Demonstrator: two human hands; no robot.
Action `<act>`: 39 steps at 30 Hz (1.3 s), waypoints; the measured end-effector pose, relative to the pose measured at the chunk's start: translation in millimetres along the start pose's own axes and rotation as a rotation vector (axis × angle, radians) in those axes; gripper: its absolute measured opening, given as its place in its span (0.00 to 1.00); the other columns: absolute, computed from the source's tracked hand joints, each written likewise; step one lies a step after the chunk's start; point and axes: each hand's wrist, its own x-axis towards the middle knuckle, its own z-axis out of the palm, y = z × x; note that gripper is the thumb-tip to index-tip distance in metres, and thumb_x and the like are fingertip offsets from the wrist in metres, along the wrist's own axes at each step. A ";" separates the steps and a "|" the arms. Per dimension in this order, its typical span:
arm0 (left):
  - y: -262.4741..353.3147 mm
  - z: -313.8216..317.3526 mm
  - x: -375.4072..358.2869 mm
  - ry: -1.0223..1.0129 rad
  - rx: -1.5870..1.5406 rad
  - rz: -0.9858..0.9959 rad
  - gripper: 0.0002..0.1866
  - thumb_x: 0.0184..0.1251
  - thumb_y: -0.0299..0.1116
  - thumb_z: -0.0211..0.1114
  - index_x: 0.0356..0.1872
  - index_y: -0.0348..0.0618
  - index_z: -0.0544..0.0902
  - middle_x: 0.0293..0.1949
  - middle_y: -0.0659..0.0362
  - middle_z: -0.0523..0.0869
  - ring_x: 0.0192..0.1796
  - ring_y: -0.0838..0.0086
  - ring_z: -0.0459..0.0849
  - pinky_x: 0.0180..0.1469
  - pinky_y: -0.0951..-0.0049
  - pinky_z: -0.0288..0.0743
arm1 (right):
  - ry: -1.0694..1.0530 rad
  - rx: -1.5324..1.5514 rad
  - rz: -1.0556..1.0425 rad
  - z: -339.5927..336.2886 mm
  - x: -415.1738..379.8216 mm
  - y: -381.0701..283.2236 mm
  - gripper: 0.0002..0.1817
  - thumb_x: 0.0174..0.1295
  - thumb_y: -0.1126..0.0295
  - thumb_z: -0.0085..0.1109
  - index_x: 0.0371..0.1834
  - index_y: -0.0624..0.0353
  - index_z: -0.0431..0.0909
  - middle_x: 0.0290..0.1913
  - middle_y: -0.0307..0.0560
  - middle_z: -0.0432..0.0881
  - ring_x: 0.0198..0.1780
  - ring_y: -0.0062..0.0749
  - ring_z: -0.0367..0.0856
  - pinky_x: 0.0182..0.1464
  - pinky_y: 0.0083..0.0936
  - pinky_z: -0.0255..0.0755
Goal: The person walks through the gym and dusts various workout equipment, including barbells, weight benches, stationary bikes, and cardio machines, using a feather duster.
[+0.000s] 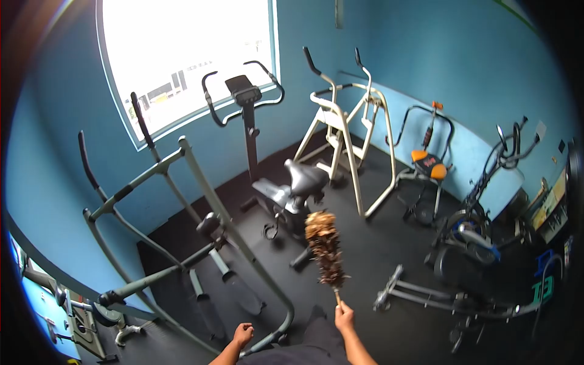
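Observation:
My right hand (pixel 344 317) is wrapped round the thin handle of a feather duster (pixel 326 249). The duster points up and away from me, its feathers tan at the tip and dark brown lower down. In this view its tip overlaps the floor just right of an exercise bike (pixel 248 112), close below the bike's dark saddle (pixel 305 176). My left hand (pixel 244 334) hangs low with its fingers curled in and nothing showing in them. Nearest to it is the lower bar of a grey elliptical walker (pixel 210 182).
Beyond the bike stands a cream-framed walker machine (pixel 347 140). An orange-seated exerciser (pixel 429 164) and another bike (pixel 468 228) line the right wall. A low metal frame (pixel 426 295) lies across the dark floor (pixel 371 255) at right. A bright window (pixel 188 61) fills the back wall.

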 end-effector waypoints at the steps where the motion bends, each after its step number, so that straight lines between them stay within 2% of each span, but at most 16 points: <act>1: 19.1 16.9 14.0 -0.015 0.067 -0.034 0.17 0.68 0.29 0.61 0.57 0.37 0.75 0.46 0.52 0.84 0.42 0.69 0.84 0.42 0.70 0.81 | -0.006 -0.040 -0.085 -1.1 30.3 -15.8 0.17 0.64 0.70 0.53 0.56 0.61 0.79 0.37 0.59 0.84 0.37 0.49 0.84 0.43 0.37 0.76; 3: 60.8 51.3 44.8 -0.144 0.110 0.012 0.20 0.69 0.34 0.63 0.58 0.37 0.75 0.53 0.48 0.82 0.52 0.63 0.83 0.48 0.67 0.81 | -0.104 -0.073 -0.167 -6.9 97.0 -47.2 0.18 0.65 0.70 0.53 0.58 0.59 0.77 0.38 0.60 0.84 0.38 0.53 0.83 0.43 0.40 0.76; 4: 81.5 63.3 63.2 -0.219 0.132 0.096 0.20 0.69 0.34 0.63 0.58 0.37 0.75 0.52 0.49 0.83 0.53 0.66 0.82 0.48 0.68 0.80 | -0.195 -0.115 -0.240 -9.0 129.2 -62.7 0.20 0.65 0.71 0.52 0.61 0.57 0.76 0.39 0.61 0.83 0.40 0.57 0.82 0.43 0.42 0.76; 6: 115.9 88.4 97.8 -0.201 0.042 0.258 0.19 0.70 0.34 0.63 0.58 0.36 0.75 0.49 0.52 0.83 0.48 0.70 0.82 0.46 0.70 0.78 | -0.300 -0.217 -0.278 -6.0 183.5 -73.5 0.22 0.66 0.72 0.51 0.63 0.55 0.74 0.39 0.61 0.83 0.40 0.58 0.81 0.42 0.44 0.75; 8: 190.1 106.7 85.0 -0.175 -0.068 0.276 0.17 0.71 0.33 0.61 0.56 0.37 0.75 0.42 0.56 0.84 0.37 0.77 0.79 0.44 0.73 0.76 | -0.285 -0.306 -0.231 -1.2 234.1 -81.3 0.22 0.67 0.70 0.49 0.65 0.54 0.73 0.38 0.61 0.83 0.40 0.57 0.81 0.43 0.45 0.76; 9: 224.6 114.9 77.0 -0.144 -0.096 0.249 0.17 0.71 0.33 0.61 0.57 0.37 0.75 0.43 0.56 0.84 0.36 0.77 0.79 0.43 0.74 0.76 | -0.263 -0.426 -0.114 -3.0 256.9 -91.4 0.21 0.68 0.69 0.48 0.65 0.54 0.73 0.38 0.62 0.83 0.40 0.57 0.81 0.43 0.46 0.76; 11: 254.0 125.2 84.6 -0.158 -0.142 0.309 0.18 0.71 0.33 0.61 0.58 0.37 0.74 0.45 0.56 0.84 0.37 0.77 0.80 0.42 0.74 0.76 | -0.099 -0.352 -0.058 10.8 293.4 -70.2 0.21 0.68 0.68 0.48 0.64 0.55 0.74 0.36 0.62 0.82 0.39 0.57 0.81 0.42 0.47 0.75; 18: 326.5 159.8 136.3 -0.203 -0.142 0.235 0.22 0.72 0.35 0.60 0.63 0.41 0.69 0.50 0.51 0.83 0.42 0.73 0.83 0.47 0.70 0.77 | -0.322 -0.321 -0.224 15.4 327.1 -97.7 0.19 0.67 0.69 0.53 0.61 0.54 0.76 0.32 0.61 0.81 0.35 0.58 0.81 0.39 0.46 0.75; 21: 373.6 176.5 160.7 -0.164 -0.142 0.263 0.23 0.71 0.35 0.60 0.64 0.41 0.68 0.51 0.50 0.82 0.43 0.71 0.84 0.48 0.70 0.77 | -0.164 -0.300 -0.141 38.6 353.9 -86.8 0.20 0.67 0.69 0.53 0.62 0.54 0.76 0.31 0.59 0.81 0.34 0.57 0.81 0.38 0.46 0.75; 23: 409.2 181.7 182.2 -0.151 -0.119 0.277 0.25 0.71 0.35 0.60 0.65 0.41 0.67 0.53 0.50 0.81 0.45 0.70 0.84 0.50 0.69 0.77 | -0.164 -0.283 -0.168 53.7 380.3 -93.2 0.20 0.66 0.70 0.53 0.62 0.53 0.76 0.30 0.59 0.81 0.34 0.57 0.81 0.37 0.46 0.75; 26: 445.6 190.4 228.3 -0.061 -0.172 0.359 0.28 0.71 0.35 0.61 0.68 0.44 0.63 0.58 0.47 0.77 0.55 0.65 0.80 0.56 0.67 0.75 | -0.452 -0.288 -0.367 54.0 422.0 -132.2 0.20 0.65 0.73 0.54 0.61 0.56 0.76 0.32 0.61 0.81 0.34 0.59 0.80 0.38 0.46 0.75; 28: 481.6 194.7 252.7 -0.037 -0.259 0.345 0.31 0.70 0.36 0.62 0.70 0.44 0.61 0.63 0.45 0.73 0.61 0.62 0.77 0.61 0.65 0.72 | -0.428 -0.242 -0.352 78.8 454.4 -118.8 0.20 0.65 0.73 0.54 0.61 0.56 0.76 0.33 0.61 0.82 0.35 0.60 0.81 0.39 0.45 0.75; 30: 501.2 198.6 284.5 0.125 -0.060 0.414 0.38 0.67 0.37 0.64 0.74 0.44 0.56 0.69 0.41 0.65 0.70 0.54 0.67 0.69 0.62 0.64 | -0.369 -0.246 -0.263 90.4 482.6 -126.1 0.20 0.64 0.74 0.55 0.60 0.55 0.77 0.36 0.62 0.83 0.39 0.59 0.81 0.41 0.43 0.76; 33: 535.7 203.3 316.0 0.190 0.162 0.351 0.41 0.65 0.47 0.63 0.74 0.41 0.57 0.68 0.38 0.65 0.71 0.49 0.64 0.72 0.59 0.58 | -0.471 -0.245 -0.275 98.1 524.1 -138.9 0.20 0.64 0.74 0.55 0.60 0.55 0.77 0.37 0.63 0.83 0.40 0.58 0.82 0.43 0.42 0.76; 35: 551.0 207.8 333.6 0.156 0.219 0.312 0.44 0.64 0.53 0.62 0.75 0.42 0.56 0.68 0.38 0.66 0.70 0.47 0.65 0.71 0.56 0.59 | -0.582 -0.274 -0.338 91.9 555.5 -142.0 0.19 0.65 0.70 0.55 0.60 0.53 0.77 0.38 0.61 0.83 0.42 0.58 0.82 0.44 0.42 0.76; 39: 597.7 213.8 342.6 0.152 0.303 0.186 0.49 0.63 0.59 0.60 0.76 0.43 0.47 0.69 0.40 0.64 0.70 0.47 0.65 0.70 0.52 0.60 | -0.421 -0.348 -0.155 103.6 603.3 -145.3 0.19 0.66 0.70 0.55 0.61 0.57 0.77 0.48 0.61 0.83 0.50 0.54 0.82 0.50 0.37 0.77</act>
